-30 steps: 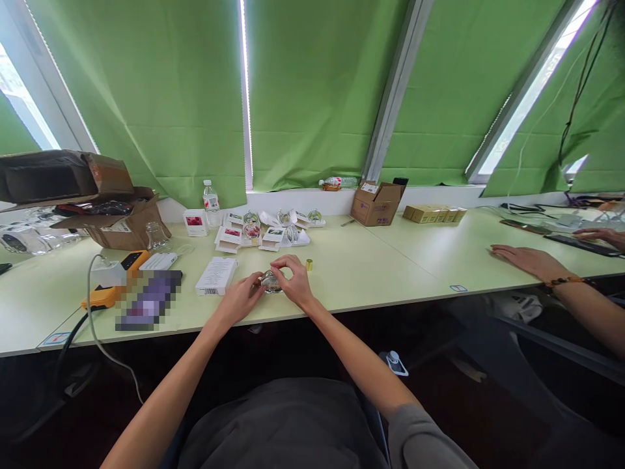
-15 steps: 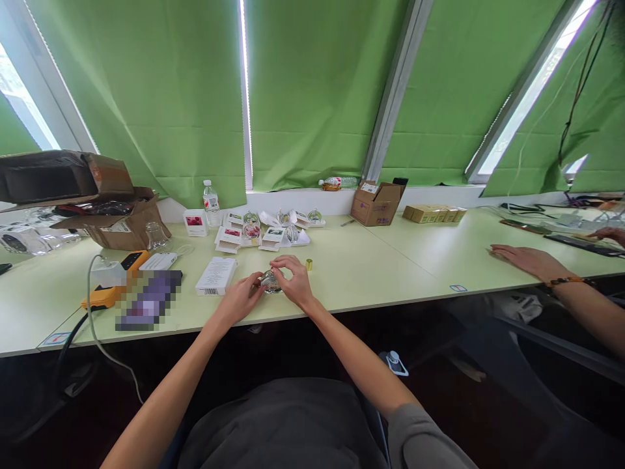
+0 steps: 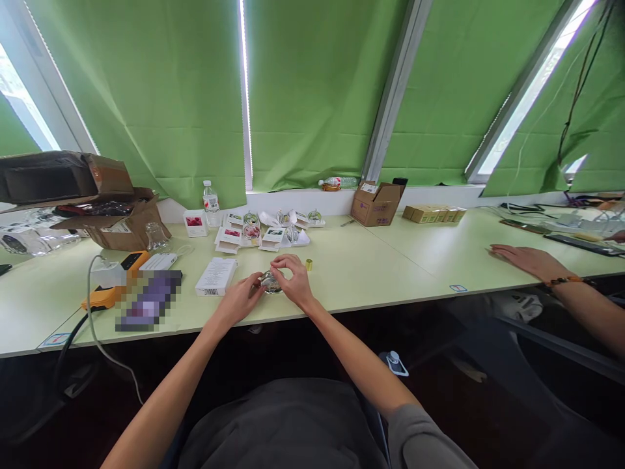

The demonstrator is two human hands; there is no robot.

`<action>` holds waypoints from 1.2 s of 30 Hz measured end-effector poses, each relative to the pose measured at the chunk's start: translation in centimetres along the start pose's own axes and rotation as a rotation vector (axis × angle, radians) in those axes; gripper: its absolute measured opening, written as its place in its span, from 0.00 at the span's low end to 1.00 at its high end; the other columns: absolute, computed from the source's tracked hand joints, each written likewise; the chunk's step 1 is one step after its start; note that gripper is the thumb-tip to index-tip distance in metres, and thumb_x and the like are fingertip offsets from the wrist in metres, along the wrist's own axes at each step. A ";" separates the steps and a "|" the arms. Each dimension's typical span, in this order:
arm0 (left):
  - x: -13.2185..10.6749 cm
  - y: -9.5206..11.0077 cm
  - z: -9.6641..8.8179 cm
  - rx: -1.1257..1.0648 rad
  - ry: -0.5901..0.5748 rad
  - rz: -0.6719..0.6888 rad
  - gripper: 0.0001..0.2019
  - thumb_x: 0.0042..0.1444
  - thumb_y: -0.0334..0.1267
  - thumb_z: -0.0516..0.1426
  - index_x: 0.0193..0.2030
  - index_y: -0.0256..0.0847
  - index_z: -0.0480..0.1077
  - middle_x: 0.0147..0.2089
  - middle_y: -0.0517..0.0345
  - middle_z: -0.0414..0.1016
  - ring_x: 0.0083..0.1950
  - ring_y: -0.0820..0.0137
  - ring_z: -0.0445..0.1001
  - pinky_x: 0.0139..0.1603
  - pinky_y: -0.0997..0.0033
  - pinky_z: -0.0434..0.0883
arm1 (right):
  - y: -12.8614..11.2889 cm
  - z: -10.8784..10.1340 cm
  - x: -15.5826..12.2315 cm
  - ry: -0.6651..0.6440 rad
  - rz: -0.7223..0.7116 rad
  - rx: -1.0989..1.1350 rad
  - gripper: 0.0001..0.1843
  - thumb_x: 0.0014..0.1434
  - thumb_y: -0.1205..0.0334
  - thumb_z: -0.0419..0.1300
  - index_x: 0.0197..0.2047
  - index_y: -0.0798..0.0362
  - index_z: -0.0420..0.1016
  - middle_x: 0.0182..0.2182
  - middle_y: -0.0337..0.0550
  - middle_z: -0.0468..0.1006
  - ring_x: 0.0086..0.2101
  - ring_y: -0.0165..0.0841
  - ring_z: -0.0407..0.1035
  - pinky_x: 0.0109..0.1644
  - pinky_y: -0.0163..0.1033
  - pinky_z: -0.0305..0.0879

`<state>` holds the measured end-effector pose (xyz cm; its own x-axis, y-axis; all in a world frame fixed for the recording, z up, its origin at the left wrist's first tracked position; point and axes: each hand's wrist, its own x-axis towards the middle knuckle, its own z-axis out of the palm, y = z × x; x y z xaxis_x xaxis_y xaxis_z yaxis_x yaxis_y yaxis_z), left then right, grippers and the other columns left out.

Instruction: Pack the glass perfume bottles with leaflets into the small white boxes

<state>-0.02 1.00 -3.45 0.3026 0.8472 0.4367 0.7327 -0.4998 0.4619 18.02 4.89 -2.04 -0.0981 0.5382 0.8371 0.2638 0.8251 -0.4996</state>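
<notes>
A small round clear-glass bottle [image 3: 271,284] stands on the table near its front edge, between my hands. My left hand [image 3: 243,295] is closed on the bottle's left side with thumb and fingers. My right hand [image 3: 295,280] pinches over the bottle's top from the right. Whatever lies between those fingertips is too small to make out. Just right of this hand a small gold cap [image 3: 309,264] sits upright. To the left lies a white box [image 3: 215,276] with a barcode on its side.
Several opened white boxes [image 3: 228,239] with round glass bottles lie behind my hands, near a water bottle [image 3: 211,203]. A phone [image 3: 149,301] and an orange device [image 3: 103,297] are left. Right stand a cardboard box [image 3: 375,204], gold boxes [image 3: 433,213] and a co-worker's hand [image 3: 530,260].
My hands and the glass bottle keep nearly the same pose. At the far right, the co-worker's other hand has moved mostly out of view.
</notes>
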 end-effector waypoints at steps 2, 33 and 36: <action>0.0 0.0 0.0 -0.003 0.000 -0.001 0.18 0.65 0.48 0.47 0.57 0.44 0.63 0.45 0.52 0.78 0.47 0.59 0.76 0.45 0.63 0.69 | -0.1 0.0 0.0 -0.005 -0.007 0.010 0.04 0.58 0.67 0.61 0.33 0.49 0.76 0.37 0.44 0.79 0.43 0.38 0.71 0.51 0.49 0.66; 0.0 0.1 0.0 0.010 0.009 -0.003 0.18 0.65 0.47 0.48 0.57 0.44 0.63 0.45 0.54 0.78 0.46 0.60 0.76 0.44 0.64 0.69 | 0.3 0.0 0.1 0.001 0.042 0.053 0.03 0.57 0.65 0.62 0.34 0.49 0.78 0.32 0.43 0.78 0.38 0.37 0.71 0.45 0.45 0.68; -0.1 0.1 -0.1 0.010 -0.004 -0.006 0.18 0.65 0.47 0.48 0.57 0.44 0.63 0.45 0.53 0.78 0.46 0.59 0.76 0.44 0.63 0.69 | 0.2 -0.1 0.1 -0.006 0.043 0.043 0.03 0.57 0.66 0.62 0.34 0.49 0.78 0.34 0.43 0.78 0.40 0.37 0.71 0.48 0.46 0.68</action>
<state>-0.01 0.87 -3.40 0.3009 0.8510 0.4305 0.7405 -0.4929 0.4568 18.10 5.05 -2.05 -0.0939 0.5739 0.8135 0.2261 0.8080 -0.5440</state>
